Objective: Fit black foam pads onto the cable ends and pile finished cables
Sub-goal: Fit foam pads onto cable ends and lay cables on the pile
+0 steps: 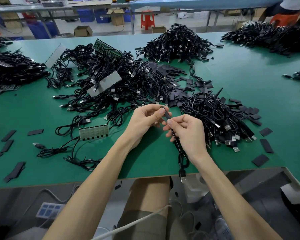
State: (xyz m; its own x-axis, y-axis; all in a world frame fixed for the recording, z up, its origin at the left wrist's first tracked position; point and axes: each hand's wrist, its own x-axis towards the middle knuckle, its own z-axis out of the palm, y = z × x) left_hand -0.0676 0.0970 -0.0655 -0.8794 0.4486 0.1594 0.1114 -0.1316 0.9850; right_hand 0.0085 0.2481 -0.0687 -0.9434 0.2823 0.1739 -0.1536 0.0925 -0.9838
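Observation:
Over the green table (pixel 33 108), my left hand (pixel 145 120) pinches a black foam pad (pixel 167 114) between thumb and fingers. My right hand (pixel 185 130) pinches a black cable (pixel 183 158) just below the pad, where pad and cable end meet. The cable hangs down past the table's front edge, its USB plug (pixel 183 177) dangling. Right of my hands lies a pile of cables (pixel 220 120) with their USB plugs pointing toward me. Loose foam pads (pixel 177 94) are heaped just beyond my hands.
A big tangle of cables with small circuit boards (pixel 102 80) fills the table's left centre. More cable heaps sit at the back (pixel 177 42) and far right (pixel 274 37). Stray pads (pixel 267 145) dot the table. A strip of boards (pixel 93 133) lies left of my left hand.

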